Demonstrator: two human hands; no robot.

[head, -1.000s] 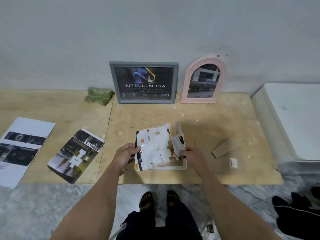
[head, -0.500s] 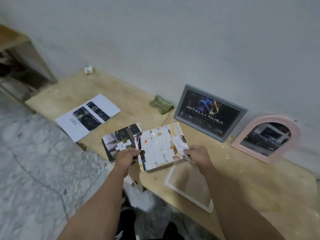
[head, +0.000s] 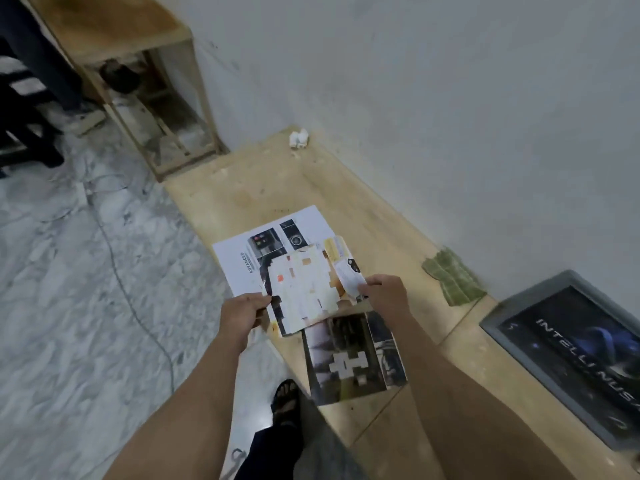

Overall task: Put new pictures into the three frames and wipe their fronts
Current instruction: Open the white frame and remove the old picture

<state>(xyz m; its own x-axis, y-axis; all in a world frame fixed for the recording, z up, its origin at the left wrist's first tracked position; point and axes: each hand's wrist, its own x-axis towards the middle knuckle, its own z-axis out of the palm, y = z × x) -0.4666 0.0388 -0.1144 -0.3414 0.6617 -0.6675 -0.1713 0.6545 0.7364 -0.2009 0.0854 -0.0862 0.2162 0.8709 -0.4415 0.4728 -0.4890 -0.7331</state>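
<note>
I hold an old picture (head: 304, 292), its face patched with pale paper pieces, above the low wooden board (head: 349, 216). My left hand (head: 242, 311) grips its left edge and my right hand (head: 382, 296) grips its right edge. Under it lies a white printed sheet (head: 242, 251) with dark photos. A dark picture (head: 353, 358) with a white cross shape lies nearer to me. The grey frame (head: 568, 355) with a dark logo print leans at the wall on the right. The green cloth (head: 452, 277) lies by the wall.
A crumpled white scrap (head: 298, 137) lies at the board's far end. An open wooden box shelf (head: 152, 81) stands beyond it. Marble floor (head: 69, 289) with a thin cable lies to the left. My sandalled foot (head: 285, 400) stands beside the board.
My view swung left along the board. Both hands carried the patched picture left, from over the white frame to above the white printed sheet. The pink arched frame and white frame left view.
</note>
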